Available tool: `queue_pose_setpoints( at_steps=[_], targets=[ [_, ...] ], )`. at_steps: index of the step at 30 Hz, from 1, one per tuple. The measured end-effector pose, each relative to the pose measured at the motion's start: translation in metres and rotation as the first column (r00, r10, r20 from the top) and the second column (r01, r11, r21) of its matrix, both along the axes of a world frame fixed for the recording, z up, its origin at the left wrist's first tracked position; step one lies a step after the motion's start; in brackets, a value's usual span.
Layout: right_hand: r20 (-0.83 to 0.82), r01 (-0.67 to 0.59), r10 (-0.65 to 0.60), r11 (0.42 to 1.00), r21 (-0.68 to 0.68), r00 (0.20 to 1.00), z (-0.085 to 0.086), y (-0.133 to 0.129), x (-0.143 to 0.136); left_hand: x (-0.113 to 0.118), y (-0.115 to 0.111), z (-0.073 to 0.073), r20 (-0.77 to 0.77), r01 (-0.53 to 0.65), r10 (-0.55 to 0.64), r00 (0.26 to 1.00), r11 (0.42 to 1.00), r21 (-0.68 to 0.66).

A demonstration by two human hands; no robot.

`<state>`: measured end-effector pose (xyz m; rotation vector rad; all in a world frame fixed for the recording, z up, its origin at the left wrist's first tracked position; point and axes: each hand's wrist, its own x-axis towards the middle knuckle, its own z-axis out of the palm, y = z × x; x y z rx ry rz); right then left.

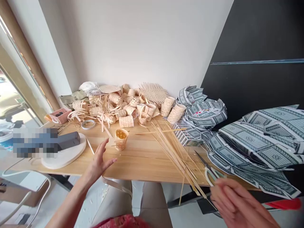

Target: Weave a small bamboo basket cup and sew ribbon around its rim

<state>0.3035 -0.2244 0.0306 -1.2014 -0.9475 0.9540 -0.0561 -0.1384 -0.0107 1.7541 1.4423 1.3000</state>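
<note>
Left hand, fingers spread wide and empty, small woven cup upright on wooden table just beside fingertips, right hand, fingers curled near scissors, grip unclear, thin strips alongside.

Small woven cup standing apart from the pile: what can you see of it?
The small woven cup is made of pale, flat strips that look like bamboo or wood. It stands upright, its open top showing a yellow-orange inside. A thin strip juts from its left side. It rests on the wooden table, in front of the pile of woven pieces. The open left hand is beside it, apparently not touching.
</note>
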Motion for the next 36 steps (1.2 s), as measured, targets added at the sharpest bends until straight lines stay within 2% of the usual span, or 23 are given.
queue_pose_setpoints(
  at_steps=[4, 6, 10, 13, 18, 22, 27, 32, 36],
  targets=[
    [0.030, -0.224, 0.236, 0.950, -0.218, 0.971, 0.006, 0.037, -0.060, 0.004, 0.033, -0.015, 0.000, 0.085, -0.085, 0.996, 0.996, -0.030],
    [0.080, -0.258, 0.283, 0.937, -0.236, 0.956, 0.004, 0.057, -0.082, 0.003, 0.044, -0.017, 0.018, 0.145, -0.145, 0.989, 0.988, -0.047],
    [0.254, -0.312, 0.352, 0.932, -0.187, 0.901, -0.008, 0.099, -0.119, 0.001, 0.058, -0.020, 0.034, 0.212, -0.210, 0.977, 0.976, -0.044],
    [0.414, -0.306, 0.368, 0.929, -0.210, 0.833, -0.021, 0.127, -0.143, 0.000, 0.065, -0.023, 0.050, 0.231, -0.229, 0.972, 0.971, -0.053],
    [0.548, -0.210, 0.277, 0.960, -0.183, 0.789, -0.037, 0.161, -0.176, 0.003, 0.073, -0.027, 0.089, 0.300, -0.292, 0.952, 0.949, -0.097],
    [0.614, -0.166, 0.204, 0.979, -0.119, 0.763, -0.039, 0.171, -0.190, 0.008, 0.080, -0.026, 0.145, 0.317, -0.297, 0.944, 0.938, -0.142],
    [0.663, -0.188, 0.168, 0.981, -0.042, 0.729, -0.035, 0.164, -0.195, 0.009, 0.084, -0.023, 0.110, 0.275, -0.261, 0.959, 0.951, -0.141],
    [0.643, -0.223, 0.197, 0.974, -0.042, 0.740, -0.033, 0.156, -0.191, 0.008, 0.086, -0.020, 0.150, 0.299, -0.279, 0.948, 0.946, -0.128],
    [0.665, -0.203, 0.195, 0.977, -0.067, 0.721, -0.035, 0.156, -0.185, 0.015, 0.086, -0.021, 0.115, 0.285, -0.272, 0.955, 0.953, -0.105]
  ],
)
